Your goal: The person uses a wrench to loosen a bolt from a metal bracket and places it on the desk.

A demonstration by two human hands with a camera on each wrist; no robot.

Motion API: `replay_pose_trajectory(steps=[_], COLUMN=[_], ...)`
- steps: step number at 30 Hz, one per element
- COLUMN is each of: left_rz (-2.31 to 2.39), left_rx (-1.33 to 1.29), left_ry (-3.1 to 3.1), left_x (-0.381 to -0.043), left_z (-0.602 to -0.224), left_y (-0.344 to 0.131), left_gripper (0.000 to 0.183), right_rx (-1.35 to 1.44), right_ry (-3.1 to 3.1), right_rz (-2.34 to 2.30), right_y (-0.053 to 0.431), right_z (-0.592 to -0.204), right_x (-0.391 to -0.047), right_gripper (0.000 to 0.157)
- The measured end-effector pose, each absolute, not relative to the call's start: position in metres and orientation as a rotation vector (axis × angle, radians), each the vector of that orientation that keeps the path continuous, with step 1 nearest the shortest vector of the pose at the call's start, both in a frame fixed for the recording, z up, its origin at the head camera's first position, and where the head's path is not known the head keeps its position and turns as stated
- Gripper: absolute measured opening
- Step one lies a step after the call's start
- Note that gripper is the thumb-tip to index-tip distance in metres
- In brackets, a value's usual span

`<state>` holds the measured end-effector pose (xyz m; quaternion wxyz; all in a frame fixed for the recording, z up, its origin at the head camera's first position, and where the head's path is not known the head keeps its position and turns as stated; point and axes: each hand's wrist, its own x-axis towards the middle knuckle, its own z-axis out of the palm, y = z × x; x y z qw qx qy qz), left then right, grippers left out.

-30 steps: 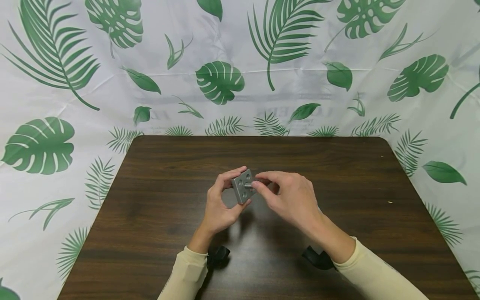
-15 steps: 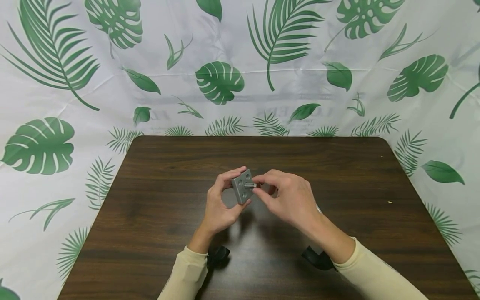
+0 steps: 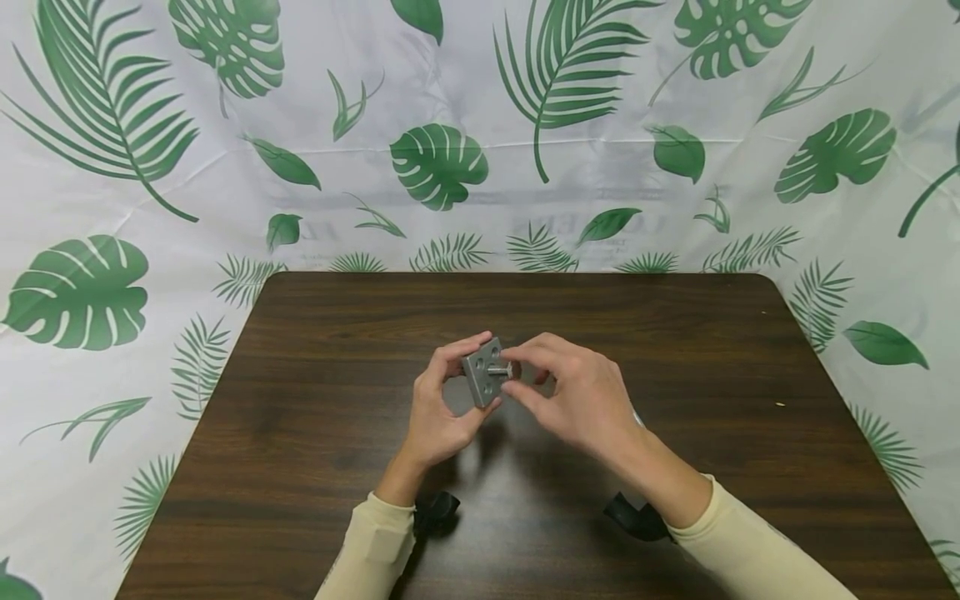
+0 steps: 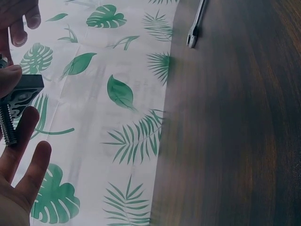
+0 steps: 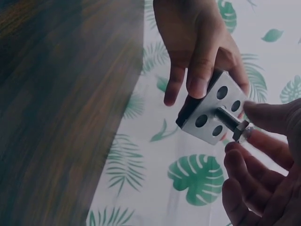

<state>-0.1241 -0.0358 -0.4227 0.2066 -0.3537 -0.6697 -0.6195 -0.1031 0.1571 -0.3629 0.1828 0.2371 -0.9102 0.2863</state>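
My left hand [image 3: 446, 408] grips a thick square metal plate [image 3: 480, 371] by its edges, fingers at the top and thumb below. Several round holes surround a hex-head bolt [image 5: 229, 118] that stands out from the middle of its silver face. Around the bolt's head, my right hand [image 3: 581, 387] has thumb and index fingertip parted, the index fingertip right at the head [image 5: 242, 132]. The plate's other side is dark; in the left wrist view a threaded length [image 4: 8, 125] shows below the dark block [image 4: 27, 88].
A wrench [image 4: 195, 28] lies on the dark wooden table [image 3: 337, 333] in the left wrist view. A leaf-patterned white sheet [image 3: 465, 100] hangs behind and beside the table. Black straps [image 3: 637, 517] sit at both wrists.
My right thumb and index finger, closed together on the bolt's end a second ago, have spread apart around its head. My left hand and the plate have hardly moved.
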Motion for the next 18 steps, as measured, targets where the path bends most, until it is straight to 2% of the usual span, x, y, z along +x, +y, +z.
replay_pose_trajectory(steps=[9, 18], left_rz=[-1.719, -1.725], left_rx=[-0.98, -0.982], left_ry=[-1.872, -1.869], left_x=[-0.1237, -0.1234], left_z=[-0.4225, -0.4234], left_y=[-0.0356, -0.0359], left_gripper=[0.066, 0.065], right_rx=[0.475, 0.555], right_ry=[-2.655, -2.64], right_rz=[0.812, 0.788], right_y=[0.1562, 0.154], right_z=[-0.361, -0.3615], right_x=[-0.1038, -0.1042], right_gripper=[0.028, 0.02])
